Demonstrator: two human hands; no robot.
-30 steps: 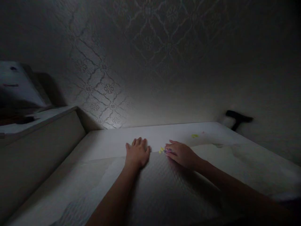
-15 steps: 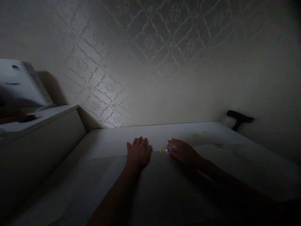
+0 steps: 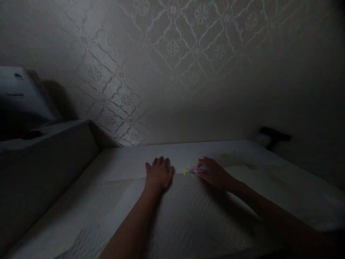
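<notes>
My left hand (image 3: 159,173) lies palm down on the white surface, fingers spread and nothing in it. To its right, my right hand (image 3: 214,173) is closed with thumb and fingers pinched on a small cluster of yellow, pink and greyish bits (image 3: 191,170). The cluster pokes out to the left of the fingertips, and its exact kind is too dim to make out. Under both forearms a pale, textured sheet (image 3: 185,208) covers the near part of the surface.
A small yellow piece (image 3: 224,155) lies beyond my right hand. At the right edge stands a black T-shaped object (image 3: 275,136). On the left is a raised cabinet (image 3: 61,151) with a white box-like object (image 3: 27,93) on it. A patterned wall (image 3: 172,79) rises behind.
My right hand has drawn slightly to the right, and more of the pink part of the cluster shows. My left hand stays put. The lighting has shifted, dimming the right wall.
</notes>
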